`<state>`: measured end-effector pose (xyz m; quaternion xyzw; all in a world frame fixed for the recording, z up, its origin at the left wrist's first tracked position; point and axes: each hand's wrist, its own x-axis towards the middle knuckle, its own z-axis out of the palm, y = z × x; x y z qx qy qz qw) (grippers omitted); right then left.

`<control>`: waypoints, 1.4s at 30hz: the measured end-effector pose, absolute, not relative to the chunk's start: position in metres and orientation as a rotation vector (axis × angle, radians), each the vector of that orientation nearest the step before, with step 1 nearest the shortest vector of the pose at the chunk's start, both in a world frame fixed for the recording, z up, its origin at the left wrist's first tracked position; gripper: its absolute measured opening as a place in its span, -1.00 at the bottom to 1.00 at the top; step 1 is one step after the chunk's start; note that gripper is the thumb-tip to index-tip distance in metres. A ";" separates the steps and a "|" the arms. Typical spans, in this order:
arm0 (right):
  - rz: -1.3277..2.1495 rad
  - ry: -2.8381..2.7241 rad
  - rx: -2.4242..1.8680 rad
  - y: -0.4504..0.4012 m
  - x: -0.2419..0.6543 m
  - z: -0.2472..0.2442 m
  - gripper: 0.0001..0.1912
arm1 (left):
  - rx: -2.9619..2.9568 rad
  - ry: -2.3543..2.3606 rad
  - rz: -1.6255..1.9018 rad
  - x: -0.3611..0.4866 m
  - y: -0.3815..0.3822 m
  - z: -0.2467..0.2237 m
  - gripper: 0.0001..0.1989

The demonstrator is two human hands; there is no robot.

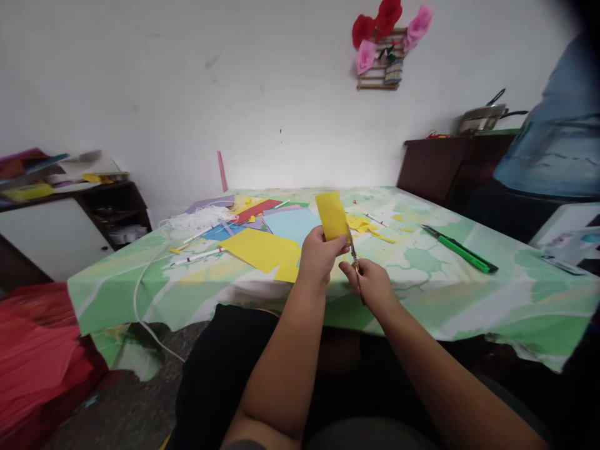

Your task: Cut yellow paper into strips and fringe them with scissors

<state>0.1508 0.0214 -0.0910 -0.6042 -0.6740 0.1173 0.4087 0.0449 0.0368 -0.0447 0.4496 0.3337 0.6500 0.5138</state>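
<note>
A small yellow paper piece is pinched upright in my left hand, above the table's near edge. My right hand grips a pair of scissors, whose blades point up along the paper's right edge. Whether the blades are apart is too small to tell. Beneath and left of my hands lie larger yellow sheets. Yellow scraps are scattered on the table just beyond the scissors.
A green cutter knife lies to the right on the patterned tablecloth. Coloured sheets, including light blue paper, spread left of centre beside tangled white string. A white cord hangs over the front edge. A large water bottle stands at right.
</note>
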 end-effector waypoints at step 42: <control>0.481 -1.578 -1.359 0.017 0.151 -0.083 -0.58 | 1.427 0.930 1.409 0.039 0.019 -0.035 -0.79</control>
